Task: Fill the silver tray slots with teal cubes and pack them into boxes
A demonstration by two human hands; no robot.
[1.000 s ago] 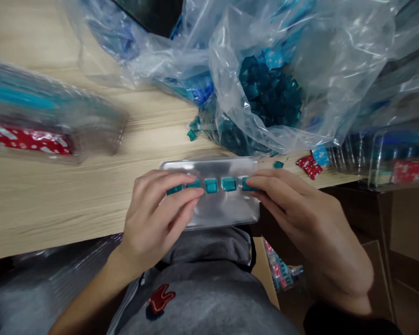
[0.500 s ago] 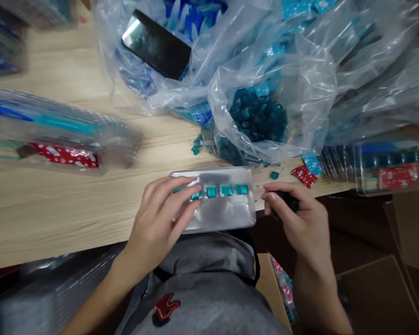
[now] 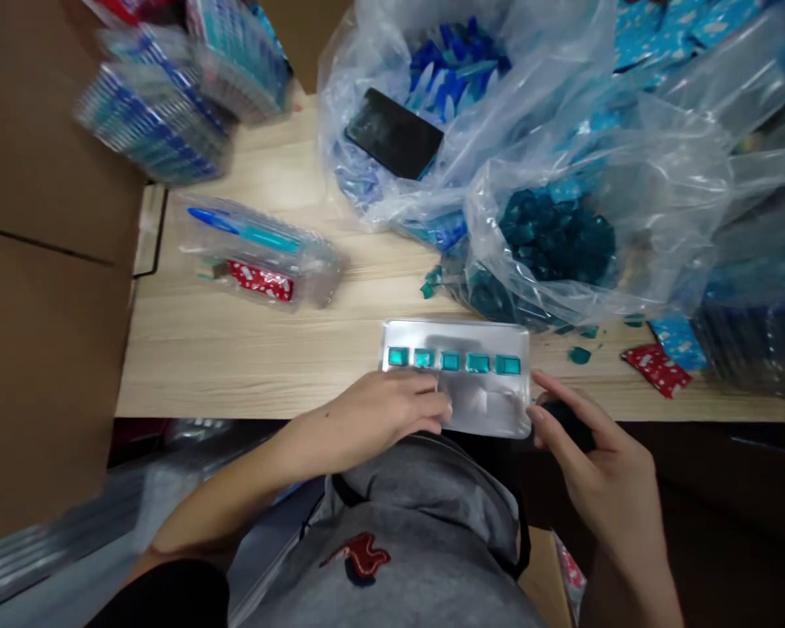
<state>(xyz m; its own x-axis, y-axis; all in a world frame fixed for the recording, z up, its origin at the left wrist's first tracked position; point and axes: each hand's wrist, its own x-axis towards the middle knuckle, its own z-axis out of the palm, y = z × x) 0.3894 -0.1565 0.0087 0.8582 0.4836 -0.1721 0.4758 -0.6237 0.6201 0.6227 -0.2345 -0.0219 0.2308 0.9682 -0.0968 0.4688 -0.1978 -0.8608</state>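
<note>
A clear plastic tray [image 3: 458, 397] lies at the table's front edge with a row of several teal cubes [image 3: 450, 361] along its upper half. My left hand [image 3: 392, 406] rests over the tray's lower left, fingers bent and close together; what is under the fingertips is hidden. At the tray's right edge, the thumb and forefinger of my right hand [image 3: 605, 458] are held close together. Something dark [image 3: 568, 423] sits inside my right hand's curled fingers, too shaded to name.
An open plastic bag [image 3: 556, 235] of teal cubes stands behind the tray, beside a bag of blue pieces [image 3: 458, 65] with a phone [image 3: 394, 133] on it. Loose cubes [image 3: 579, 355] and red packets [image 3: 658, 368] lie at right; filled clear packs [image 3: 262, 253] at left.
The view has swung left, so things sit farther right in it. My left hand has moved off the row of cubes to the tray's lower part. The right hand has come closer to the tray's edge.
</note>
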